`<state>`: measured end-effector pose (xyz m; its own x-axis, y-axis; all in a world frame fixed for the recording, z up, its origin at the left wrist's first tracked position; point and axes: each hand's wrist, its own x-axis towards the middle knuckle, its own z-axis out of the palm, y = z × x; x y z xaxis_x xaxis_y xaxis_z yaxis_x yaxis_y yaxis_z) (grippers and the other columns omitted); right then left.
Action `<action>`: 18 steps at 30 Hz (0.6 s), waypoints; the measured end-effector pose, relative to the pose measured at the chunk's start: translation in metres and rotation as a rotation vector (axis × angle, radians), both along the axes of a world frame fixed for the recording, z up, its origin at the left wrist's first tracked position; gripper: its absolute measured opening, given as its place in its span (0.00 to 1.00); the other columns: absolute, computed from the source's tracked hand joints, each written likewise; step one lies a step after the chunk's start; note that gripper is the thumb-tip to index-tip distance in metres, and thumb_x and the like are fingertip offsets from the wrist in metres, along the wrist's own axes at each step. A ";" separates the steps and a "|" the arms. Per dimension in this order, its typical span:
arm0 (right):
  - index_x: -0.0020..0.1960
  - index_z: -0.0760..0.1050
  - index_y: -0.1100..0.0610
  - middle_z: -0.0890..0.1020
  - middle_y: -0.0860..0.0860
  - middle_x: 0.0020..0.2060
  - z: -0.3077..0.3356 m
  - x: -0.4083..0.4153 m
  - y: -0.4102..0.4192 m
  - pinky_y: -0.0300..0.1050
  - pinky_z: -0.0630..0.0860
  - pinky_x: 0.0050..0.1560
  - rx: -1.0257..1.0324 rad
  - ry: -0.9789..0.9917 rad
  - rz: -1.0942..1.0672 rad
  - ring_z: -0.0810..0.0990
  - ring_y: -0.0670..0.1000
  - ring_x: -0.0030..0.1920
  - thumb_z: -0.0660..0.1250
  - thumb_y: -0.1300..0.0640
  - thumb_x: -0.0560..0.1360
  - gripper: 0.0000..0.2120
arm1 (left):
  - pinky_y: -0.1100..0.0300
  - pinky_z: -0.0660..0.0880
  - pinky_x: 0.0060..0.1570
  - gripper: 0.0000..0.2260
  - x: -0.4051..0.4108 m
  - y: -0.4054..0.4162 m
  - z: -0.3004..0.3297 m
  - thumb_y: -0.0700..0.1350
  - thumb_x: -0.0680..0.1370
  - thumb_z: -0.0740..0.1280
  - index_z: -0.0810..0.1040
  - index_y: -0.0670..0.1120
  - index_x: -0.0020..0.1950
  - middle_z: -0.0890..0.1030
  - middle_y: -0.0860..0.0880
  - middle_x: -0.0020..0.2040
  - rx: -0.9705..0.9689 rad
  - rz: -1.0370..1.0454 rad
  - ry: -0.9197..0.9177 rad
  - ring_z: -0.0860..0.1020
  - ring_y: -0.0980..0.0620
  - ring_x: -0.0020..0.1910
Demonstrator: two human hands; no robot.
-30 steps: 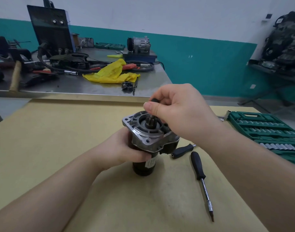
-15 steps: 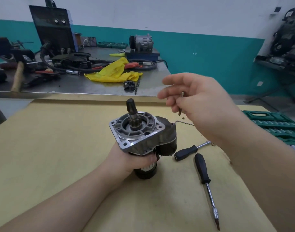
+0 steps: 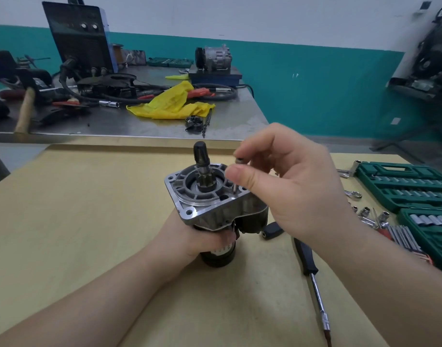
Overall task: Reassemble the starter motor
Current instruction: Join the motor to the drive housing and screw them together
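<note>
Grip: left hand [image 3: 190, 236] wrapped around the body of the starter motor [image 3: 215, 209], holding it upright on the wooden table [image 3: 77, 221]; right hand [image 3: 290, 186] pinching a bolt [image 3: 236, 176] between thumb and fingertips, its head up, its tip at a hole in the motor's flange.

Wooden table: pale surface, carries all items below.

Socket set case [image 3: 410, 186]: green, open, at the table's right edge, sockets in rows.

Starter motor: middle of the table, silver flange housing uppermost and tilted toward the camera, dark pinion shaft [image 3: 201, 159] standing from its centre, black cylindrical body below.

Screwdriver [image 3: 312, 279]: black handle, metal shank, lying right of the motor, tip toward the camera.

Second black handle [image 3: 271, 231]: just beside the motor, partly hidden under the right hand.

Loose sockets [image 3: 365, 211]: small, scattered beside the case.

Bolt: slim, dark head, held above the flange's right side.
</note>
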<state>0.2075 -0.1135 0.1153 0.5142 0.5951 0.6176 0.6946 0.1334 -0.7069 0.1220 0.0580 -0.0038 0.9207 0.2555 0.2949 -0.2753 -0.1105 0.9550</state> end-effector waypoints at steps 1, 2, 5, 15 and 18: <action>0.47 0.81 0.46 0.85 0.44 0.40 -0.002 -0.001 0.001 0.48 0.81 0.43 0.011 0.014 0.002 0.82 0.49 0.41 0.79 0.53 0.73 0.07 | 0.37 0.83 0.61 0.23 0.001 0.000 0.000 0.43 0.70 0.78 0.84 0.53 0.65 0.87 0.45 0.60 -0.004 -0.007 -0.002 0.84 0.38 0.61; 0.47 0.81 0.47 0.85 0.44 0.39 -0.003 -0.003 0.002 0.41 0.79 0.41 0.018 0.032 0.015 0.82 0.47 0.40 0.79 0.54 0.73 0.08 | 0.34 0.82 0.61 0.24 0.001 0.000 0.000 0.43 0.70 0.78 0.83 0.51 0.66 0.87 0.44 0.60 -0.006 -0.013 -0.001 0.84 0.37 0.61; 0.46 0.81 0.51 0.84 0.42 0.37 -0.005 -0.005 0.004 0.32 0.76 0.41 0.013 0.037 0.034 0.82 0.43 0.39 0.80 0.58 0.74 0.08 | 0.30 0.81 0.60 0.23 0.004 0.000 0.001 0.42 0.70 0.78 0.83 0.44 0.66 0.86 0.41 0.58 -0.014 -0.034 0.008 0.84 0.34 0.58; 0.49 0.86 0.55 0.84 0.40 0.39 -0.001 -0.002 0.003 0.33 0.75 0.43 -0.075 -0.204 -0.024 0.82 0.42 0.41 0.79 0.59 0.75 0.04 | 0.32 0.81 0.61 0.23 0.003 0.002 0.000 0.41 0.71 0.78 0.82 0.44 0.67 0.86 0.42 0.60 -0.040 -0.044 0.021 0.84 0.36 0.60; 0.49 0.86 0.54 0.84 0.39 0.39 -0.001 0.002 0.001 0.30 0.73 0.43 -0.093 -0.238 -0.043 0.81 0.41 0.41 0.79 0.59 0.75 0.04 | 0.37 0.82 0.61 0.24 0.003 0.002 0.000 0.42 0.71 0.78 0.83 0.48 0.67 0.87 0.43 0.61 -0.043 -0.043 0.019 0.85 0.38 0.61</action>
